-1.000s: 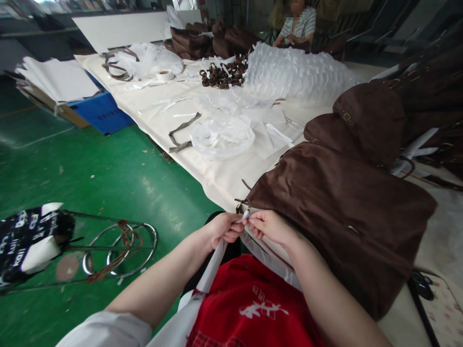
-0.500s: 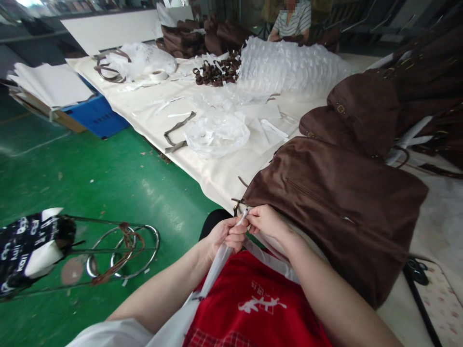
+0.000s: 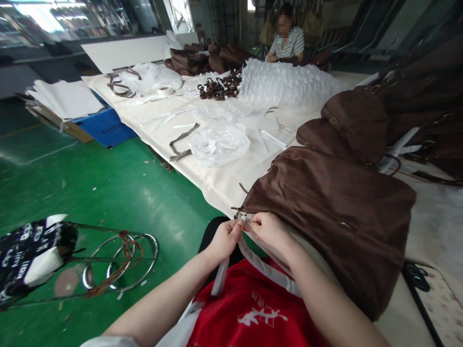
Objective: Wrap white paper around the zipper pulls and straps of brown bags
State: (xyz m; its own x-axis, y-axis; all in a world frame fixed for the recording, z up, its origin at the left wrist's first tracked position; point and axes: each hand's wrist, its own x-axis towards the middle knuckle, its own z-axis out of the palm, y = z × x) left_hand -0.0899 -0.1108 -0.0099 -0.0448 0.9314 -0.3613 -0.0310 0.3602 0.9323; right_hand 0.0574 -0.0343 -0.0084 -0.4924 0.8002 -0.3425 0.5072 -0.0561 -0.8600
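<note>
My left hand (image 3: 227, 237) pinches a white, translucent wrapping strip (image 3: 269, 271) close to the table edge. One end of the strip hangs below that hand over the red apron, and another length loops to the right under my forearm. My right hand (image 3: 270, 230) is closed on the same strip just beside the left, fingertips close together. Right behind the fingers is a small brass-coloured buckle (image 3: 238, 212) at the corner of a large brown bag (image 3: 343, 202). The bag lies flat on the table, its zip pocket facing up. My fingers hide exactly what is at the pinch.
On the pale table (image 3: 213, 180) lie a clear plastic bag (image 3: 220, 144), a grey strap (image 3: 177, 144) and bubble packaging (image 3: 285, 82). More brown bags (image 3: 358, 123) are piled right, near a phone (image 3: 434, 294). A stool (image 3: 39, 250) stands left; a person (image 3: 289, 46) sits across.
My left hand has shifted from gripping lower along the strip to a pinch near the buckle. The strip's loose end now hangs shorter below it. The view has tilted up slightly.
</note>
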